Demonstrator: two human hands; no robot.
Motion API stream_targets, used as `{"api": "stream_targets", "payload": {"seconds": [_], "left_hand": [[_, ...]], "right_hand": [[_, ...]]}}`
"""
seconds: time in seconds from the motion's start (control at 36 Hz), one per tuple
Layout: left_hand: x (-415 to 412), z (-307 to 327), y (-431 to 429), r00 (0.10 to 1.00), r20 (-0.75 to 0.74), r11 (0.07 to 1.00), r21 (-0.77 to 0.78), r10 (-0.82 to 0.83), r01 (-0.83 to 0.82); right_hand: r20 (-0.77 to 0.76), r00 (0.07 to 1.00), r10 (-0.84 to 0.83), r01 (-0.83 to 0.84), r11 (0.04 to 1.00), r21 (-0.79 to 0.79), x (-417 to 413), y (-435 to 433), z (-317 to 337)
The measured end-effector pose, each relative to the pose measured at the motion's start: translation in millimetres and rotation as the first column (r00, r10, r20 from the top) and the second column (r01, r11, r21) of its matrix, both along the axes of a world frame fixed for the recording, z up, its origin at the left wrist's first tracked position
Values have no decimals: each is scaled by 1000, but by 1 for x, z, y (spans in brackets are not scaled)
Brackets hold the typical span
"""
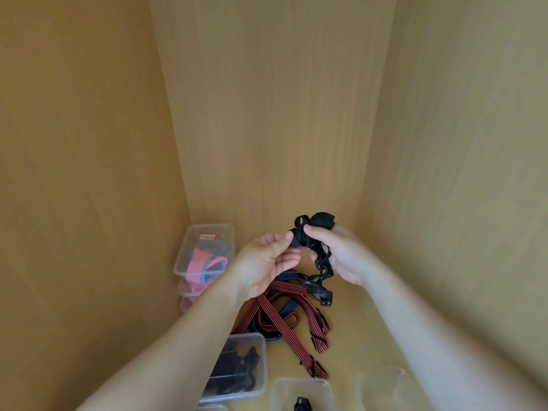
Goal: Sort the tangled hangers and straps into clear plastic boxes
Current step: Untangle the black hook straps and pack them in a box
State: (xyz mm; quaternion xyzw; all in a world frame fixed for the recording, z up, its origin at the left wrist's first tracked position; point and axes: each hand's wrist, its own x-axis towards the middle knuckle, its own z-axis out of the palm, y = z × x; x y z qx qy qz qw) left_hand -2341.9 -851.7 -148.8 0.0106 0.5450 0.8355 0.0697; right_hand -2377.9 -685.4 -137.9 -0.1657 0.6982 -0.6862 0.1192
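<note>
Both my hands hold a tangled black strap with linked plastic rings (317, 229) in the air above the shelf floor. My left hand (267, 262) pinches its left end between thumb and fingers. My right hand (338, 253) grips the bunched upper part. A chain of black rings hangs down from it to a black hook piece (321, 293). Under the hands lies a pile of red-striped and blue-striped elastic straps (284, 310).
Against the left wall stands a stack of clear boxes (204, 253) with pink and blue straps. A clear box of black pieces (237, 369) sits at the front left, another clear box (302, 393) at the bottom, and a clear lid (385, 387) to the right. Wooden walls enclose three sides.
</note>
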Motion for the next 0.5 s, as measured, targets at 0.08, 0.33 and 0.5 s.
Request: {"api": "stream_targets", "payload": {"seconds": [0.08,0.33,0.5], "left_hand": [[-3,-2,1,996,-50,995,-63,69,-72],[-4,-7,4,928,-257,905,-262,270,-336],[-9,-3,1,857,-381,822,-316,347,-474]], "right_hand": [[5,1000,17,-18,997,69,-1,1,1],[58,998,35,-49,965,259,-4,5,-3],[218,976,15,-45,990,133,-5,2,-6]]}}
